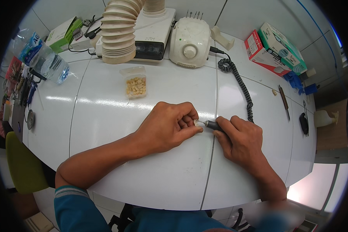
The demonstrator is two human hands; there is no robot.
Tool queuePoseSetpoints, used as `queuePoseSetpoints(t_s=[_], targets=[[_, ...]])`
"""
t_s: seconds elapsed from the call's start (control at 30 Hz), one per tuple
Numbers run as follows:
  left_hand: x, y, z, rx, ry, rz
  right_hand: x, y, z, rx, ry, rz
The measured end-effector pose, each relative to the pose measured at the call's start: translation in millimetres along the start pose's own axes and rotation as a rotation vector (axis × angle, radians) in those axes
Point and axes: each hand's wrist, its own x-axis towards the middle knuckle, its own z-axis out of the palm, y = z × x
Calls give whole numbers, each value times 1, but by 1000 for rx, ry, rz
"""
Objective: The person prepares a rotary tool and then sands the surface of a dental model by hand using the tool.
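Note:
Between the thumb and fingers of my left hand [164, 127] is a small whitish tooth-like piece [197, 123], mostly covered by the fingertips. My right hand [241, 137] grips a dark rotary handpiece [213, 125], its thin metal bit pointing left and meeting the piece or nearly so; I cannot tell which. From behind that hand a black coiled cord [241, 87] runs back to the white micromotor control box [189, 42], which has a round knob and several burs standing on top. Beyond my left hand sits an open clear plastic box [135, 86] holding several yellowish tooth-like pieces.
A ribbed suction hose [120, 34] hangs at the back, beside a white unit [154, 34]. A water bottle [46, 58] and various tools crowd the left. Stacked cartons [274, 48], a brown pen-like tool [284, 102] and a black-handled tool [304, 123] lie right.

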Motion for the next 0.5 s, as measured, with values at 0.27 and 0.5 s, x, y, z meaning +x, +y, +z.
queuePoseSetpoints(t_s=[0.27, 0.5], targets=[[-1, 3, 0, 11, 11, 24, -2, 2, -1, 23, 41, 5], [-3, 2, 3, -56, 46, 63, -6, 7, 4, 163, 111, 109]])
